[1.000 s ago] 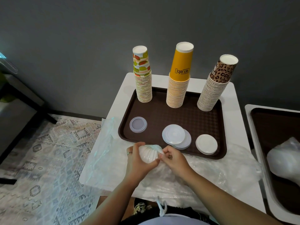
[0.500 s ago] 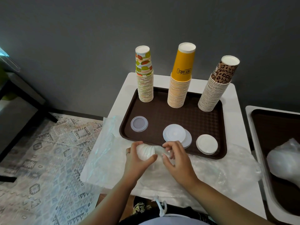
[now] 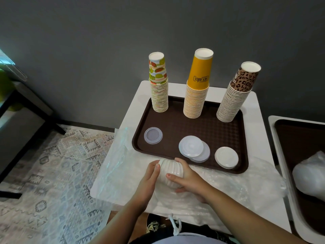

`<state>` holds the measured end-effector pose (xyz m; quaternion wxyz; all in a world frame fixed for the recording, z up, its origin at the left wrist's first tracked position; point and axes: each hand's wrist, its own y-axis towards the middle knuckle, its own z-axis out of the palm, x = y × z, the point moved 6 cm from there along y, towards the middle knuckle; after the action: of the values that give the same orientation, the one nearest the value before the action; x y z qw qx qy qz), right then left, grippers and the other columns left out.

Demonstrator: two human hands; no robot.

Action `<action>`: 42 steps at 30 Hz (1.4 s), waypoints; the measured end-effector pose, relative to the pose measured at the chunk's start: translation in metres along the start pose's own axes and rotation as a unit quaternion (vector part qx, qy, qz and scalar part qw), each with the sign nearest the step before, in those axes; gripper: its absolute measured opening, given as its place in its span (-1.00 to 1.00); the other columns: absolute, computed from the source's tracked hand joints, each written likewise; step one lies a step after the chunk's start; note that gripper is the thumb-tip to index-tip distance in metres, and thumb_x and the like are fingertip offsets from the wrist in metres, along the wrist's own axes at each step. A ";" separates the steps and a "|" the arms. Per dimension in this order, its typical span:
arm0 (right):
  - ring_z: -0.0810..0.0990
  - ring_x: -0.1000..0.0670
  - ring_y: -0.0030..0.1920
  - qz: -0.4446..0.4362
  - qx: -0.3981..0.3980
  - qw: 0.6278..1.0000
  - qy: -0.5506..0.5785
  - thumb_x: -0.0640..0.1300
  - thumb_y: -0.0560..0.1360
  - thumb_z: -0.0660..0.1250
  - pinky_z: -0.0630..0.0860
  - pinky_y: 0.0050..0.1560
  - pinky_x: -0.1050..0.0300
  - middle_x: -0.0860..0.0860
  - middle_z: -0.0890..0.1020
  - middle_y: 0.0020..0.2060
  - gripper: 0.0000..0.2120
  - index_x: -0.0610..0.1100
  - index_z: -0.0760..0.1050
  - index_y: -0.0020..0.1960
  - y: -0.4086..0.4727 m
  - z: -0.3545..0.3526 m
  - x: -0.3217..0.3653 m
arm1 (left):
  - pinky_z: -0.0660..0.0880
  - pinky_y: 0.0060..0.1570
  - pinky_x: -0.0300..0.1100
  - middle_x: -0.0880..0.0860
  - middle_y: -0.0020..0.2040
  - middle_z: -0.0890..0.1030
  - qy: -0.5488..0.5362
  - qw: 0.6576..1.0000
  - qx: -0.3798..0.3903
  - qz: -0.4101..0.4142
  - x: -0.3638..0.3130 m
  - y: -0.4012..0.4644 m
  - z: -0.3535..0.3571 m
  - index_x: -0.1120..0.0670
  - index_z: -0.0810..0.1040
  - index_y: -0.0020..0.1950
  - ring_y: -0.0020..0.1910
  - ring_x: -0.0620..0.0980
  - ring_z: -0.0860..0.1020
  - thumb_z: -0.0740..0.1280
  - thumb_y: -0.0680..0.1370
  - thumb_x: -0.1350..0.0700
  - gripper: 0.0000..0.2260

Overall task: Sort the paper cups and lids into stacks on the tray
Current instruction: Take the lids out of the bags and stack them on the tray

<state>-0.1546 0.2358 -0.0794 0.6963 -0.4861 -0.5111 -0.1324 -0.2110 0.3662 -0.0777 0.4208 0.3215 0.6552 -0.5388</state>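
A brown tray point(image 3: 175, 124) carries three upside-down cup stacks at its back: fruit-print point(image 3: 158, 92), yellow point(image 3: 197, 95) and leopard-print point(image 3: 233, 101). Near its front lie a clear lid point(image 3: 153, 135), two overlapping white lids point(image 3: 193, 148) and a white lid pile point(image 3: 226, 157). In front of the tray both hands hold a sideways stack of white lids point(image 3: 169, 170). My left hand point(image 3: 149, 180) presses its left end, and my right hand point(image 3: 189, 178) grips its right side.
Crumpled clear plastic bags point(image 3: 237, 182) cover the white table in front of the tray and hang off its left edge point(image 3: 112, 155). A second tray point(image 3: 299, 147) with a bagged bundle point(image 3: 309, 175) stands on the right. A patterned rug lies on the floor at left.
The lid stack has come out of its plastic wrap. My right hand has moved from pinching the wrap to gripping the stack's right side, and both hands sit slightly lower.
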 end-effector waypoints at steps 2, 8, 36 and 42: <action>0.55 0.00 0.13 0.002 0.000 1.000 0.027 -0.04 0.43 0.46 0.63 -0.03 -0.05 0.08 0.43 0.20 -0.33 0.10 0.19 0.43 0.000 0.001 0.000 | 0.32 0.37 0.00 -0.14 0.23 0.55 0.000 1.000 0.017 0.013 -0.004 -0.001 0.002 -0.15 0.46 0.28 0.30 -0.15 0.45 0.09 0.56 -0.27 -0.61; 0.59 -0.09 0.10 0.011 -0.006 0.996 0.092 -0.02 0.43 0.44 0.63 -0.14 -0.04 -0.01 0.49 0.20 -0.58 0.10 0.40 0.24 -0.003 -0.002 -0.001 | 0.33 0.38 0.00 -0.13 0.23 0.56 0.016 0.999 0.019 0.047 -0.019 -0.006 0.004 -0.09 0.51 0.27 0.27 -0.17 0.46 0.10 0.59 -0.15 -0.65; 0.63 -0.05 0.09 -0.089 -0.044 0.982 0.163 0.03 0.37 0.34 0.63 -0.10 -0.04 0.04 0.55 0.16 -0.58 0.14 0.44 0.23 -0.061 -0.095 0.036 | 0.44 0.21 -0.09 -0.14 0.26 0.46 0.298 0.876 0.247 0.286 -0.131 0.022 0.092 -0.11 0.37 0.30 0.26 -0.08 0.43 0.53 0.35 -0.01 -0.41; 0.62 -0.08 0.11 -0.082 -0.062 0.968 0.229 -0.02 0.40 0.32 0.62 -0.21 0.08 -0.04 0.54 0.22 -0.57 0.10 0.44 0.27 -0.072 -0.116 0.028 | 0.48 0.08 -0.21 -0.11 0.09 0.50 0.262 0.881 0.277 0.279 -0.144 0.028 0.119 0.01 0.40 0.22 0.10 -0.12 0.49 0.54 0.34 0.14 -0.48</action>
<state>-0.1235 0.1150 -0.0178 0.7502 -0.4410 -0.3672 -0.3285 -0.0989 0.2609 0.0320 0.2605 0.7241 0.4489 -0.4543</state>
